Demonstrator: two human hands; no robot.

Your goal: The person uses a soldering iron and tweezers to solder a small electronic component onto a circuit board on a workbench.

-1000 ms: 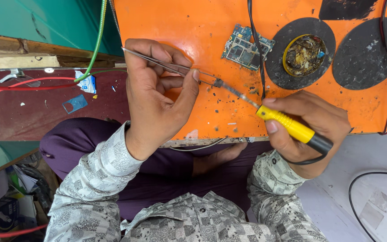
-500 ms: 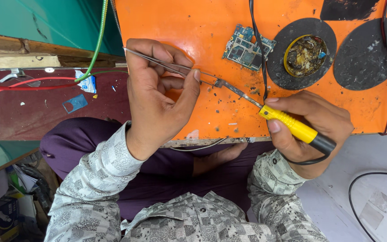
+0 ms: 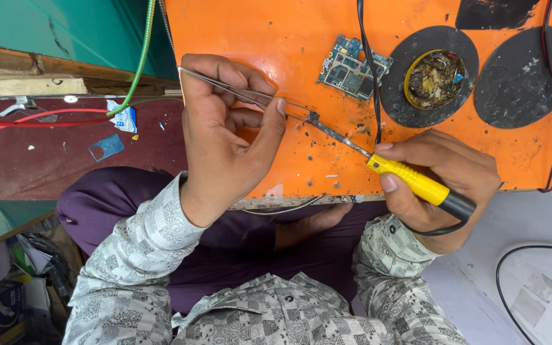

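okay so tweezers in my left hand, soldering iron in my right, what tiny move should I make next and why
Probably lift the soldering iron tip slightly while the left hand keeps the tweezers steady. The tip meets the small dark part pinched at the tweezer ends, above the orange mat. Whether the joint has flowed is too small to tell.

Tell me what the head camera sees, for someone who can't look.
Over an orange worktable, the left hand pinches thin metal tweezers on a tiny part while the right hand touches it with a yellow-handled soldering iron. A small blue circuit board lies beyond.
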